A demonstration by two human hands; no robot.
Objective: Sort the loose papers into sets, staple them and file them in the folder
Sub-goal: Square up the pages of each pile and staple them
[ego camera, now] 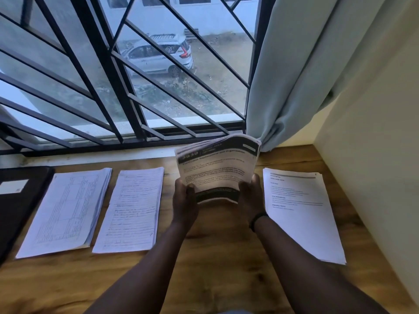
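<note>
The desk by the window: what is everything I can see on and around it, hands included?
Paper piles flat on the desk: three, white. Table-printed pile at left, handwritten pile beside it, typed pile at right.
Held stack of papers: one, white with black header bands, raised upright over the desk centre.
Folder: one, black with a white label, far left edge.
Desk: one, brown wood.
Window bars: black, behind the desk.
Car: one, silver, outside.
Curtain: one, pale blue-grey, right of the window.
Wristband: one, black, right wrist.
Left hand: grips the stack's lower left edge.
Right hand: grips its lower right edge.
</note>
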